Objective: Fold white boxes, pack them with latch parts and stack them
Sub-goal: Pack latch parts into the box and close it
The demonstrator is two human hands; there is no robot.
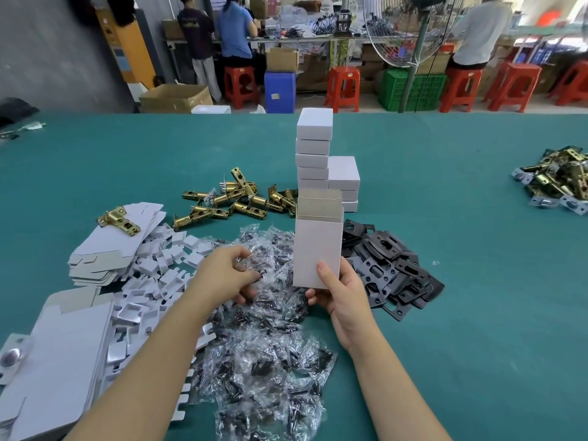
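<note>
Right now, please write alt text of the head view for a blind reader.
The right hand holds an open white box upright while the left hand pinches a clear screw packet from the packet pile. Behind stand stacked boxes on a green table.

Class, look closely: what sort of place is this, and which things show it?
Probably a small factory packing room: heaps of brass latches and flat white boxes cover the green table, and people work at benches behind.

I count one open white cardboard box (316,253) upright in my right hand (345,294). Behind it stand two stacks of closed white boxes: a tall stack (313,151) of five and a short stack (344,183) of three.
</note>
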